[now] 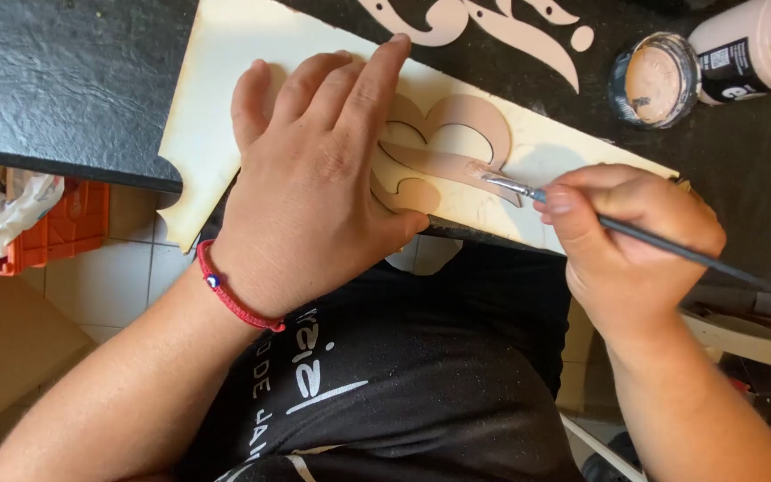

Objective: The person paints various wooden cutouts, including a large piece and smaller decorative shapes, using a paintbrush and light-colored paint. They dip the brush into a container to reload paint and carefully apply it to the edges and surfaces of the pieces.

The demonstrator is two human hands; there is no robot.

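Painting calls for a light touch here: the brush looks thin, light and stiff in its dark handle, with a soft tip that would splay under pressure, so it is best held low, near the metal collar. The right hand holds it just so, fingers curled closed around the handle in a pencil grip, the tip touching a pink cutout shape just left of that hand. The wooden board under it looks thin, flat and light, likely to slide on the dark surface, so pressing it flat suits it best. The left hand does this, spread wide and lying palm-down on the board, holding nothing. An open paint jar sits beyond the right hand, beside a paint bottle.
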